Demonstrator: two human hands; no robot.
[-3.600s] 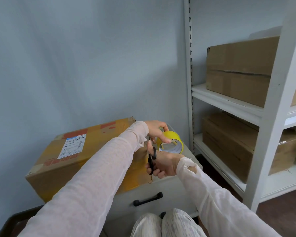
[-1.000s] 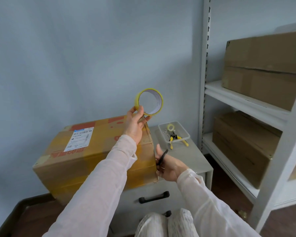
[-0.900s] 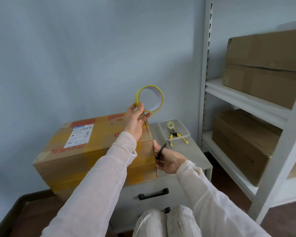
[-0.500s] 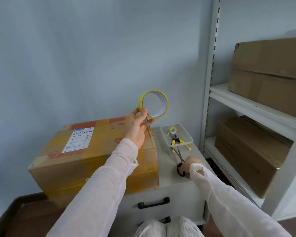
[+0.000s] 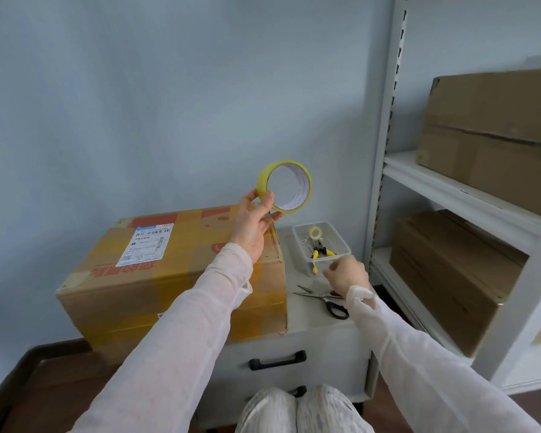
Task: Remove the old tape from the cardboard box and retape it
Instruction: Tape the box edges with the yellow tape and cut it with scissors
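Left hand (image 5: pixel 253 226) pinches tape roll (image 5: pixel 303 190) above cardboard box (image 5: pixel 175 276). Right hand (image 5: pixel 347 273), fingers loosely curled, empty, hovers at one o'clock of scissors (image 5: pixel 322 296).

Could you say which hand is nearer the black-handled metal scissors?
Right. The right hand hangs just above the scissors; the left hand grips a yellow tape roll farther left.

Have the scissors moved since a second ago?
Yes. The scissors, then held by the right hand at the cardboard box's right edge, now lie on the cabinet top, nearer the clear tray.
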